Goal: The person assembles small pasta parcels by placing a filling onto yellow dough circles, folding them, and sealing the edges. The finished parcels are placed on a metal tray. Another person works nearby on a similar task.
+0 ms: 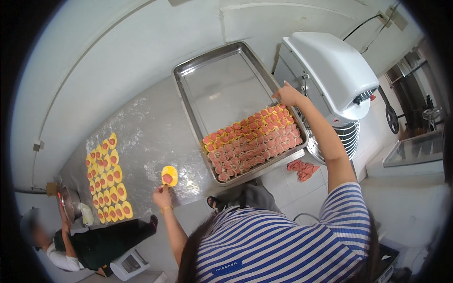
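Note:
On the steel table (144, 175), to my left, lies a yellow round dough wrapper (170, 171) with a lump of pink filling (167, 178) on it. My left hand (163, 196) is at its near edge, fingers pinched together by the filling. Whether they grip a small tool or the edge is too small to tell. My right hand (289, 95) reaches over the right rim of a large metal tray (212, 89), fingers apart, just above the end of the last dumpling row. Rows of dumplings (255, 144) fill the tray's near part, yellow ones behind paler ones.
Several yellow wrappers topped with filling (106, 177) lie in rows at the table's left. A white machine (330, 70) stands right of the tray. A reddish cloth (302, 170) lies below the tray's right side. Far left, another person (94, 245) stands by a metal bowl (71, 205).

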The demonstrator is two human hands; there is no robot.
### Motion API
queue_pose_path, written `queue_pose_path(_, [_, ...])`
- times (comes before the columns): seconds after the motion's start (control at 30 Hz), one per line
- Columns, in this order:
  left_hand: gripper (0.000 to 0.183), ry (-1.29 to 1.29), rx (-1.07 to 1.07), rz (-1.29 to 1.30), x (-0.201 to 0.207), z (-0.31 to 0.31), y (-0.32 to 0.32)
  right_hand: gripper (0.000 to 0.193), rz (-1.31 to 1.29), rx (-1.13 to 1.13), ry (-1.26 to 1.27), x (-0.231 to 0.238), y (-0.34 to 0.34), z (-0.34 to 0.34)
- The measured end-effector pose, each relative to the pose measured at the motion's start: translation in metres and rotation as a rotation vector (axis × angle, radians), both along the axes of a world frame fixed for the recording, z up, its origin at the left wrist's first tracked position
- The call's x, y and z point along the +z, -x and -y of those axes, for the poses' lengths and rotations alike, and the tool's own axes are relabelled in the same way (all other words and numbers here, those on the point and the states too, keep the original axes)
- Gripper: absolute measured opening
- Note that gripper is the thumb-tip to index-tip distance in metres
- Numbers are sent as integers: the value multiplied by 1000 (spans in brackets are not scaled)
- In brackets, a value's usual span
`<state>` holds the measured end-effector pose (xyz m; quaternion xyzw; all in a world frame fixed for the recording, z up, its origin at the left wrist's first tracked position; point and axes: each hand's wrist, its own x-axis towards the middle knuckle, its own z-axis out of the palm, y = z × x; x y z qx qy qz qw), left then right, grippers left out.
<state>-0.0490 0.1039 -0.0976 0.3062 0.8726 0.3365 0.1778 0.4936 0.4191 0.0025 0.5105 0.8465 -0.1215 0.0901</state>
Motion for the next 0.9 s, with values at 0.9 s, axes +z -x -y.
queue_pose_path(0.9, [28,-341,-282,1386,42,-22,14,24,-1589,-855,897,-67,386,252])
